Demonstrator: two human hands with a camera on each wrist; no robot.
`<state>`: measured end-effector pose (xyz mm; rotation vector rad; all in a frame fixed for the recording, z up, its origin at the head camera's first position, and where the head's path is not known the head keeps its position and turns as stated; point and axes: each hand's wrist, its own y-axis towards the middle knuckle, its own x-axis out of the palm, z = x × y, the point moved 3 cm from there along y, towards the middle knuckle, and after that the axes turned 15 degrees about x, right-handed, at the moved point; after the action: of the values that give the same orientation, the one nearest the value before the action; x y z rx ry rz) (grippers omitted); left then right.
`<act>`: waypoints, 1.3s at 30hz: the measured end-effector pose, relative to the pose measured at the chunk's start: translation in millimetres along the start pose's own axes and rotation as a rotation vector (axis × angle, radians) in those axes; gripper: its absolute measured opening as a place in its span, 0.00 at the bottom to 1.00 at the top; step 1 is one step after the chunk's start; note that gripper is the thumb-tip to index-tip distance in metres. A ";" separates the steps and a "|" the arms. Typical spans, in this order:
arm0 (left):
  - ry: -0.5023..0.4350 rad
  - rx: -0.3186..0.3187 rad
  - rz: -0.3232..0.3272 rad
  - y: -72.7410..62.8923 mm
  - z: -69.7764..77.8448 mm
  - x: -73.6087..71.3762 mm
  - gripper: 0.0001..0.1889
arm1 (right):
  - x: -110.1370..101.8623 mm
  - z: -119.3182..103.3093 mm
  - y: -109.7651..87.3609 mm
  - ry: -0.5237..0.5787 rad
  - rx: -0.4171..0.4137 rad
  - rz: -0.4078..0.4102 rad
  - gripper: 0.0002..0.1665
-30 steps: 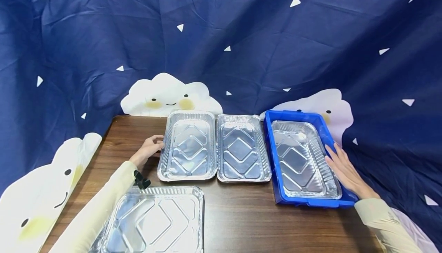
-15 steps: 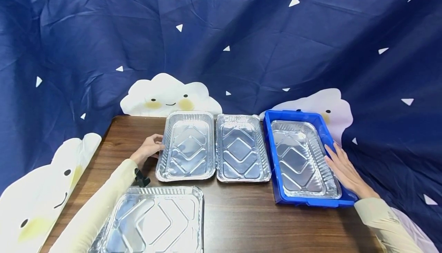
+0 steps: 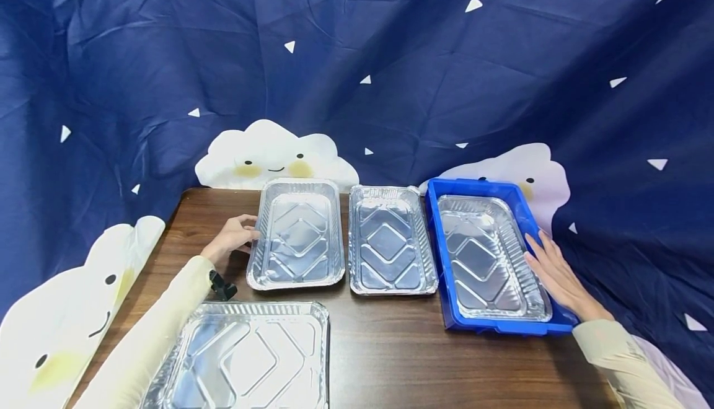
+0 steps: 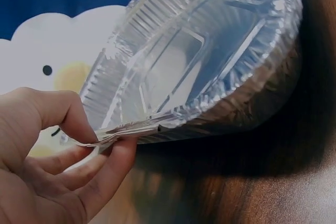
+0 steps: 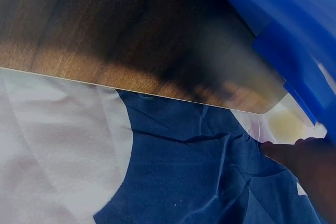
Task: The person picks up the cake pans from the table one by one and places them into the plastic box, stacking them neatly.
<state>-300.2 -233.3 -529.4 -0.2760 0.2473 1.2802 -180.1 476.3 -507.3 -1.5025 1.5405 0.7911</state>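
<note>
My left hand (image 3: 231,235) pinches the left rim of a rectangular foil tray (image 3: 299,235) between thumb and fingers. In the left wrist view, several thin layers show at the pinched rim of the foil tray (image 4: 178,72), which stands tilted there. With fairly straight fingers, my right hand (image 3: 558,276) rests on the right side of a blue plastic bin (image 3: 474,324). Inside that bin lies another foil tray (image 3: 480,260). Only a dark part of the right hand (image 5: 304,169) appears in the right wrist view, beside the blue bin (image 5: 289,51).
Between the held tray and the bin stands another foil tray (image 3: 389,241). A larger foil tray (image 3: 256,359) lies at the front left, partly under the left forearm. Everything is on a brown wooden table (image 3: 401,347); a dark blue cloth (image 3: 357,43) hangs behind.
My left hand has drawn its foil tray to the left, so a gap has opened between it and the middle tray. The right hand and the bin stay put.
</note>
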 end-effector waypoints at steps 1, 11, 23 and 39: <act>-0.003 -0.001 0.001 -0.3 0.8 -0.6 0.32 | 0.1 0.2 0.1 0.000 0.003 -0.001 0.39; -0.010 0.043 -0.023 -5.6 15.2 -4.2 0.33 | 2.3 11.7 3.4 0.016 -0.019 0.030 0.39; -0.088 0.077 0.005 -7.9 39.6 -0.8 0.31 | -0.7 2.0 -0.6 0.000 -0.017 0.041 0.38; -0.097 0.072 0.022 -4.7 77.1 20.7 0.31 | 1.7 6.1 0.8 0.009 -0.014 0.041 0.39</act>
<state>-288.0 -189.8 -463.4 -0.1494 0.2134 1.3003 -180.0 480.9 -511.7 -1.4909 1.5798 0.8208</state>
